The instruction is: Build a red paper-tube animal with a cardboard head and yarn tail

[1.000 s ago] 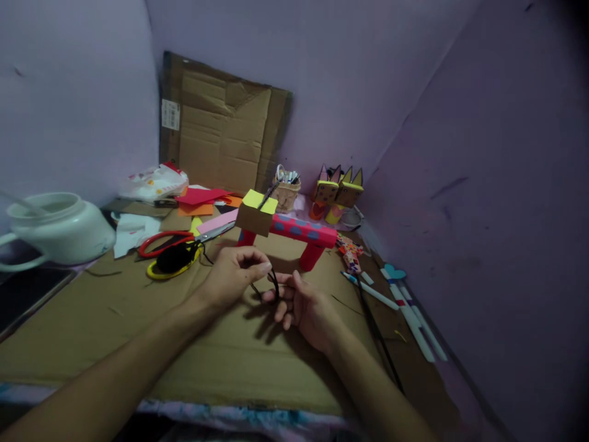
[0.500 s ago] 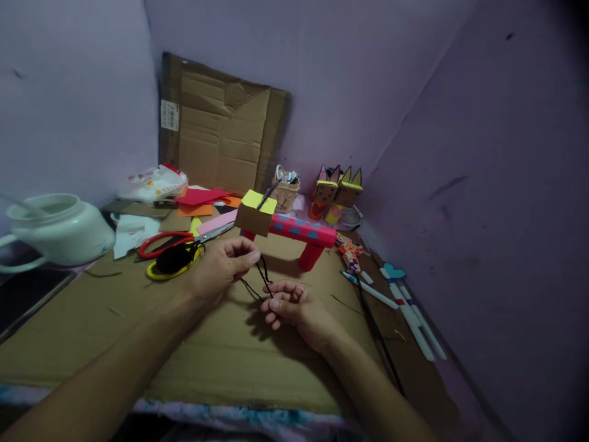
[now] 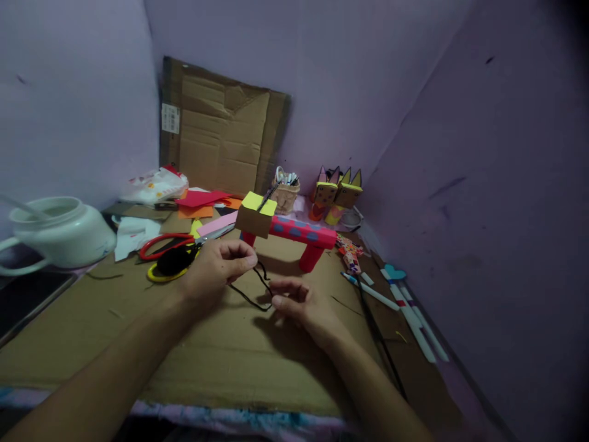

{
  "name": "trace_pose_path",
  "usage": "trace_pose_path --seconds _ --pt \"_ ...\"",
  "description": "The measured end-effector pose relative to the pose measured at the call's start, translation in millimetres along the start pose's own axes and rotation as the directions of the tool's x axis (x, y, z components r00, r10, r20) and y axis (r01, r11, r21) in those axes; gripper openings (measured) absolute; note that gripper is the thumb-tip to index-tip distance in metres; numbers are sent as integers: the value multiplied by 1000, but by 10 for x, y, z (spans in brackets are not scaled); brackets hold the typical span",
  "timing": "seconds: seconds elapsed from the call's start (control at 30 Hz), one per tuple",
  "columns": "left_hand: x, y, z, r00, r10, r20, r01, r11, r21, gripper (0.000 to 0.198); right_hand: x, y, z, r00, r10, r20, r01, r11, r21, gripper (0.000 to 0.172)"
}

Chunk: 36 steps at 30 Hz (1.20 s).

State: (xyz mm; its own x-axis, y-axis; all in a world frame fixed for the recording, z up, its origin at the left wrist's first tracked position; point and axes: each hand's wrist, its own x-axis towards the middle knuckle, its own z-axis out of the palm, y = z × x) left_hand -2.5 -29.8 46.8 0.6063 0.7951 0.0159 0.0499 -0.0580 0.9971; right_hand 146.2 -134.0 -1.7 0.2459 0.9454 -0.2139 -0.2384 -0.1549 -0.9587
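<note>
Thumb and fingertips of my left hand (image 3: 225, 265) are pinched on a thin black yarn (image 3: 248, 299), which hangs in a loop below them. My right hand (image 3: 304, 307) is lower and to the right, with the yarn's bend between its thumb and curled fingers. Just behind the hands stands a pink-red cardboard-tube animal (image 3: 301, 230) with blue spots on its body. Its box-shaped head (image 3: 254, 220) is brown with a yellow top and a dark strand lying over it. A black yarn ball (image 3: 172, 261) lies by my left wrist.
Red- and yellow-handled scissors (image 3: 168, 242) lie at the left, near a white pot (image 3: 62, 236). Coloured paper (image 3: 202, 199), a pen holder (image 3: 286, 193) and two finished cardboard animals (image 3: 338, 193) stand behind. Markers (image 3: 416, 325) lie at the right, on the cardboard sheet (image 3: 221, 368).
My left hand has shifted slightly left and my right hand slightly right. The yarn loop between them has spread wider. The tube animal stays where it was.
</note>
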Motion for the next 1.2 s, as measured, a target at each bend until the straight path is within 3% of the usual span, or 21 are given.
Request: trace_pose_path --seconds 0.1,0.17,0.33,0.5,0.7,0.93,1.03,1.2 --pt "-10 -4 0 998 12 63 -19 994 105 13 19 -83 -74 954 -217 -208 210 976 -55 24" --pt "-14 -19 25 996 29 86 -42 988 147 11 33 -98 -88 935 -275 -226 269 961 -57 22" --pt "-39 -25 142 991 45 127 -71 976 208 12 42 -37 -6 989 -145 -12 145 988 50 31" --pt "-45 -12 212 988 69 138 -99 970 220 13 25 -19 32 981 -49 186 11 980 200 39" --pt "-43 -31 232 985 78 154 -109 973 204 12 26 0 13 975 -50 219 8 983 185 29" --pt "-67 16 246 982 127 137 -159 954 255 8 21 31 3 970 4 245 -31 994 106 28" --pt "-55 -33 271 987 90 136 -109 984 138 10 24 4 -4 974 -20 226 -14 989 147 27" --pt "-31 -212 370 962 -108 250 162 964 -210 37 26 -92 -59 990 -99 97 52 913 404 22"
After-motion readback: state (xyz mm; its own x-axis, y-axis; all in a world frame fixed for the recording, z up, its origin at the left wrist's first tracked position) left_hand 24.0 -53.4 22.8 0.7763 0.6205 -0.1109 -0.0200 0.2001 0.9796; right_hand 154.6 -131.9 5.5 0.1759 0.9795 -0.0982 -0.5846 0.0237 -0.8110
